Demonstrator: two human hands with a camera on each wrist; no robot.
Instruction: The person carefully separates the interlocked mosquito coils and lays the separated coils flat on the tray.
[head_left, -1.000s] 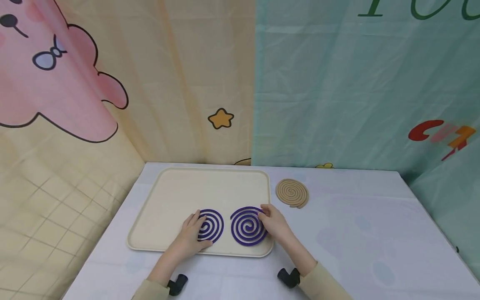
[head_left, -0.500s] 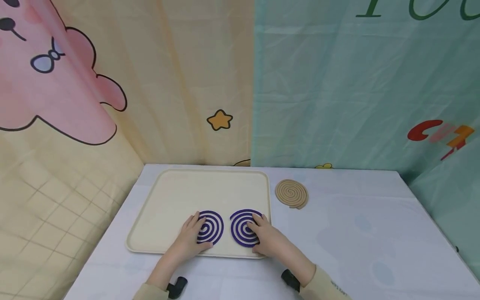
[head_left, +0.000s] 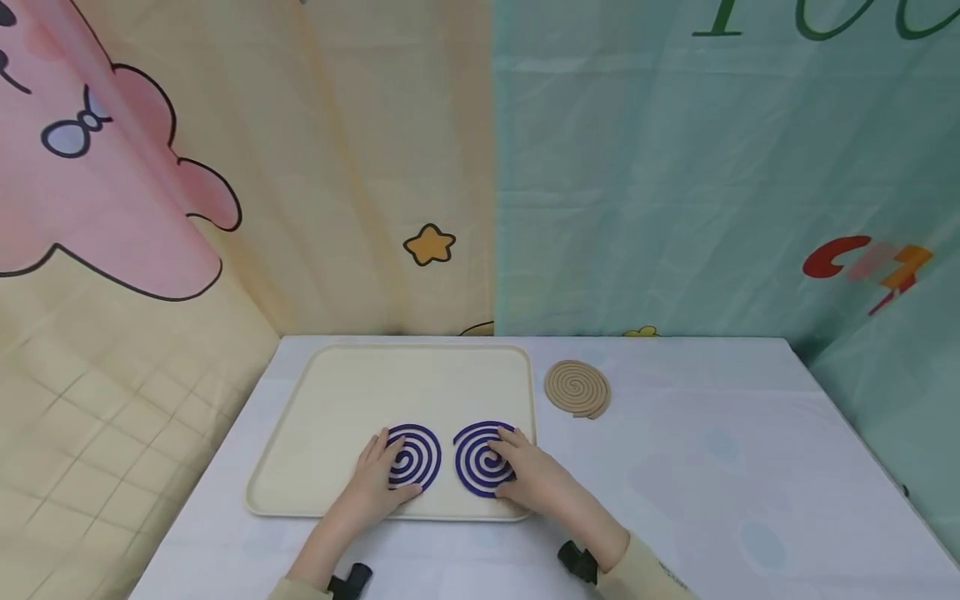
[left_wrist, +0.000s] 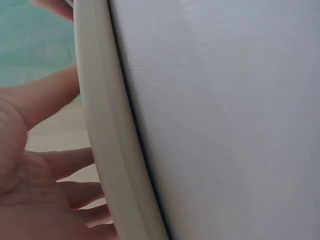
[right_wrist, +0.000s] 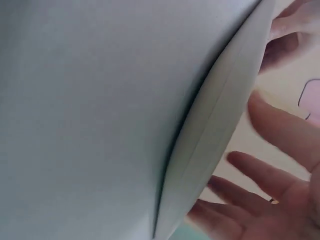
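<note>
On tray (head_left: 405, 383), hands (head_left: 372, 481) (head_left: 536, 478) spread on purple coils (head_left: 406, 458) (head_left: 478, 467); wrist views: rim (left_wrist: 107, 110) hides coils.

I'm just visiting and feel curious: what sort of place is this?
Perhaps a small staged booth for tabletop activities: a cloth-covered table backed by a teal curtain and a beige curtain printed with a pink cartoon animal.

Wht tbl (head_left: 712, 467) w/ tray (head_left: 420, 375) & tan coil (head_left: 576, 388)

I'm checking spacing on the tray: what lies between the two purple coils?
Only a bare strip of the cream tray separates the left purple coil from the right purple coil, as the head view shows.
</note>
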